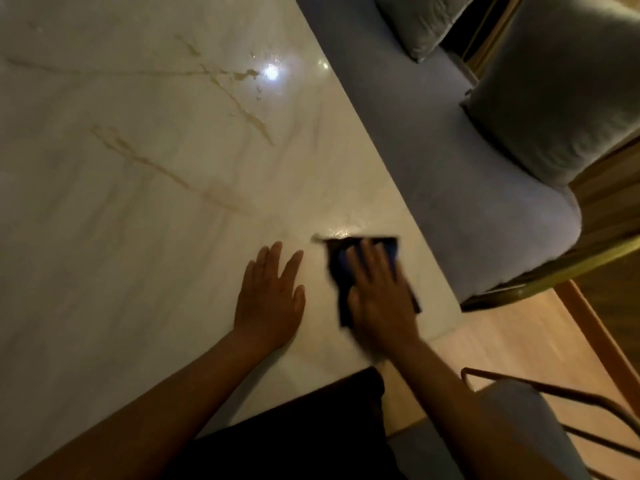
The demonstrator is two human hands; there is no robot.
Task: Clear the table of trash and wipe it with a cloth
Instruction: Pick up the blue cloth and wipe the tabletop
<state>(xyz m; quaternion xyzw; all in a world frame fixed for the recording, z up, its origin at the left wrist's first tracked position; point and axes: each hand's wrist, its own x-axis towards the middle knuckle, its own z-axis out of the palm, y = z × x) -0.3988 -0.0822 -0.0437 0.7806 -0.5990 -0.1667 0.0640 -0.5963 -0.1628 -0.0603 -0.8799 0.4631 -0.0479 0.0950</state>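
A white marble table (138,202) with tan veins fills the left of the view. My right hand (379,299) lies flat on a dark blue cloth (337,261), pressing it onto the table near the right edge; the cloth is blurred. A wet sheen (341,232) shows just beyond the cloth. My left hand (270,299) rests flat on the bare table to the left of the cloth, fingers apart, holding nothing. Brownish spill drops (247,75) lie farther up the table near a bright light reflection.
A grey upholstered chair (467,202) with a gold metal frame stands against the table's right edge. A second chair (526,420) sits at the lower right over the wooden floor (502,334). Grey cushions (561,81) are at the upper right.
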